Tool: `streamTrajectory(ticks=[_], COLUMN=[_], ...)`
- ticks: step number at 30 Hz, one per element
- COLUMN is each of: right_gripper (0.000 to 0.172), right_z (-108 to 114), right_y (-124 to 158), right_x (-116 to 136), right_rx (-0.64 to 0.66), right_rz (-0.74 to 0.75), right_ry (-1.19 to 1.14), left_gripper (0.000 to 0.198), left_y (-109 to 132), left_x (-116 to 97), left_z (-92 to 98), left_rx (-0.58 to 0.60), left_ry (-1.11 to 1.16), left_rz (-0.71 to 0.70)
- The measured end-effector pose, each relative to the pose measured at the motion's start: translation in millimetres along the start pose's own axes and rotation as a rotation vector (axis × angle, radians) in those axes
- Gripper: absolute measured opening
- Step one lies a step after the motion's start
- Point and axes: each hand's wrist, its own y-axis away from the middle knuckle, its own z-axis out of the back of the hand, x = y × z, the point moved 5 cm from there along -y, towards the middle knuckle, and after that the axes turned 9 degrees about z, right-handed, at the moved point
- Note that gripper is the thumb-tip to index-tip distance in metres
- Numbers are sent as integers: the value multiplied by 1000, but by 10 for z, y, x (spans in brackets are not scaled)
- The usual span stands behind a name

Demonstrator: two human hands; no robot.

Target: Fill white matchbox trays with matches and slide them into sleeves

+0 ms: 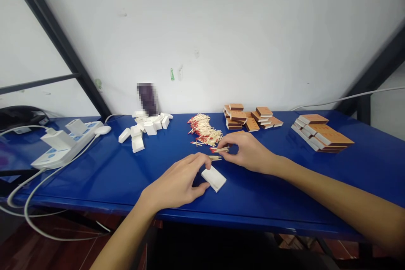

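My left hand (179, 180) grips the left end of a white matchbox tray (215, 178) between thumb and fingers, on the blue tabletop. Whether matches lie inside the tray I cannot tell. Just above it, my right hand (249, 152) pinches a small bunch of red-tipped matches (218, 149) between thumb and fingertips. A few loose matches (215, 158) lie between the two hands, their left ends hidden by my left fingers. Behind them spreads a heap of matches (204, 128), mostly with red heads to the left.
White empty trays (148, 126) are piled at the back left, before a blurred dark object (147, 98). Orange matchboxes are stacked at the back (236, 116) and right (325, 133). A power strip (66, 145) with cables stands at the far left of the blue table (126, 181).
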Motion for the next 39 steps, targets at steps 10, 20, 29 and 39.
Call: streamTrajectory(ticks=[10, 20, 29, 39], right_gripper=[10, 12, 14, 9], right_z=[132, -58, -81, -178], right_y=[-15, 67, 93, 75], right_x=[169, 366, 453, 399], right_rx=[206, 267, 271, 306], right_rz=[-81, 180, 304, 214], right_ry=[-196, 3, 53, 37], left_gripper=[18, 31, 47, 37], left_y=[-3, -11, -12, -13], left_x=[11, 16, 19, -12], left_z=[-11, 1, -8, 0], left_rx=[-36, -63, -80, -74], left_ry=[-27, -7, -50, -61], left_rz=[37, 45, 31, -13])
